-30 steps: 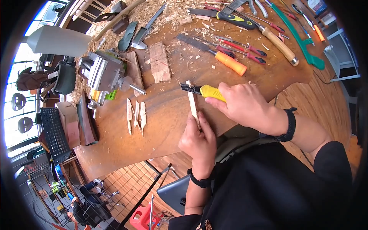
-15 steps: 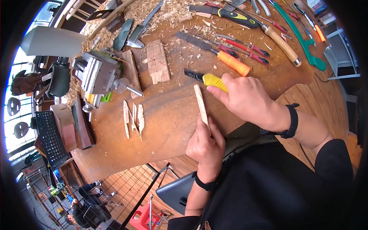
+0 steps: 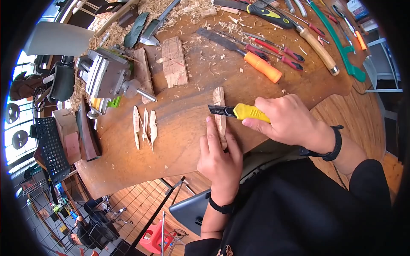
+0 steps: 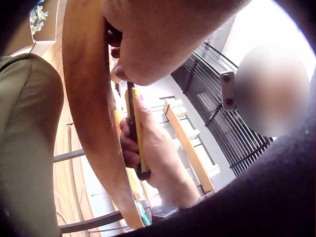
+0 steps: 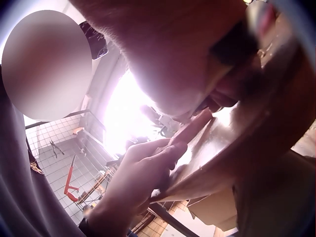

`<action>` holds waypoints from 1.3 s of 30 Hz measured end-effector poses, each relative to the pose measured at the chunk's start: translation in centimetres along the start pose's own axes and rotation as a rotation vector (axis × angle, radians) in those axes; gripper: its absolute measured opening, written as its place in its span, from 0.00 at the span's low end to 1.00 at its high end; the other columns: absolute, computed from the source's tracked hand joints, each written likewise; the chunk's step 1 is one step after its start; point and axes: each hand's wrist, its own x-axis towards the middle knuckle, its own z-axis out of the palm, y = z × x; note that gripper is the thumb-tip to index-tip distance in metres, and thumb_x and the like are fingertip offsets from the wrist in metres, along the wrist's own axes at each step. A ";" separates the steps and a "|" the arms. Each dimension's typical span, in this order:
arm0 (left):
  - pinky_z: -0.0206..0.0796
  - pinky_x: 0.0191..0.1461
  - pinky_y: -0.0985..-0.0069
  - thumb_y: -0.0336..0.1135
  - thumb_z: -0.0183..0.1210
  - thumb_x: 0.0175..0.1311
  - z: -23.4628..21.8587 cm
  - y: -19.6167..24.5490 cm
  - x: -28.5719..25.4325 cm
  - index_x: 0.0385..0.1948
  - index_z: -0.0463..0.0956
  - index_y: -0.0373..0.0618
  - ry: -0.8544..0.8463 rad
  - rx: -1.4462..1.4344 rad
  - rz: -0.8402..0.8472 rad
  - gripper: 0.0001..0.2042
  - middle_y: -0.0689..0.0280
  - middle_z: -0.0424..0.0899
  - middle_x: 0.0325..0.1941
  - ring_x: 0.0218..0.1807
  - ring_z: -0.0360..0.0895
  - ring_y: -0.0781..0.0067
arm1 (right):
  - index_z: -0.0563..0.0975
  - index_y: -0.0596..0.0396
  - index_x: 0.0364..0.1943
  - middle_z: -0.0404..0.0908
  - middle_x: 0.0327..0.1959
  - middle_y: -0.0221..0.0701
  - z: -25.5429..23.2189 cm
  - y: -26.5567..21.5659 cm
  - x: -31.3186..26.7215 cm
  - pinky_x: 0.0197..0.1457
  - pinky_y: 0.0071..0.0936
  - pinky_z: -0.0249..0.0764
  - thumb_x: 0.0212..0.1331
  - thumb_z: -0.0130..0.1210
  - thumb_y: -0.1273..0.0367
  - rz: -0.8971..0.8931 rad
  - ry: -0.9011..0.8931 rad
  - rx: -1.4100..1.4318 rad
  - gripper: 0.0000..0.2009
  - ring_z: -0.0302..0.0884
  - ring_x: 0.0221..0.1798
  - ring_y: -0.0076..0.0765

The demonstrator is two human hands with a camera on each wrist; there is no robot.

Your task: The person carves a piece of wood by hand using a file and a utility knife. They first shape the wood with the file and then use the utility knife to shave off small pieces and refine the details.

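Between the fingers and thumb of my left hand (image 3: 221,164) is a short, narrow wood piece (image 3: 218,96), its far end pointing away from me over the bench. The left index finger stretches along its side. My right hand (image 3: 294,121) grips a yellow utility knife (image 3: 252,113), its dark blade lying across the wood piece in the head view, just beyond the left index fingertip. In the left wrist view the right hand (image 4: 163,165) wraps the knife handle. The right wrist view shows the left hand (image 5: 140,170) pinching the wood piece (image 5: 190,132) near the bench edge.
Left of the hands lie several thin carved wood pieces (image 3: 145,128), with a metal vise (image 3: 109,77) behind them. A marked wood block (image 3: 174,62), an orange-handled chisel (image 3: 262,67), a wooden-handled tool (image 3: 318,51) and wood shavings (image 3: 192,17) cover the far bench.
The knife blade lifted off the wood piece's far end, then came back across it lower down. The wood piece has turned to show a broader face, and the left index finger has straightened.
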 end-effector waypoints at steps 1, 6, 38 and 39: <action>0.72 0.33 0.62 0.34 0.65 0.69 0.1 0.1 0.2 0.61 0.78 0.38 0.014 -0.018 0.005 0.20 0.53 0.81 0.35 0.31 0.82 0.51 | 0.73 0.56 0.28 0.79 0.20 0.43 0.0 0.0 0.0 0.25 0.47 0.74 0.68 0.59 0.47 -0.001 -0.004 -0.009 0.25 0.80 0.23 0.56; 0.72 0.33 0.60 0.39 0.64 0.72 0.5 0.0 0.5 0.53 0.80 0.37 0.047 -0.064 0.009 0.16 0.50 0.83 0.35 0.32 0.83 0.48 | 0.73 0.56 0.27 0.79 0.20 0.43 0.0 0.0 -0.1 0.25 0.46 0.74 0.68 0.59 0.48 0.001 -0.010 -0.014 0.25 0.80 0.23 0.56; 0.64 0.19 0.60 0.40 0.62 0.73 1.0 -0.8 0.7 0.37 0.79 0.41 0.055 -0.028 -0.023 0.11 0.56 0.77 0.16 0.16 0.78 0.52 | 0.75 0.58 0.29 0.79 0.18 0.46 0.3 -1.2 -0.5 0.24 0.47 0.77 0.68 0.59 0.49 0.111 -0.021 -0.007 0.24 0.82 0.22 0.56; 0.64 0.19 0.60 0.40 0.62 0.73 1.0 -0.8 0.7 0.37 0.79 0.41 0.058 -0.028 -0.028 0.11 0.56 0.77 0.16 0.16 0.78 0.52 | 0.74 0.58 0.30 0.79 0.17 0.45 0.2 -1.1 -0.8 0.24 0.47 0.77 0.68 0.60 0.49 0.118 -0.009 -0.039 0.24 0.82 0.22 0.56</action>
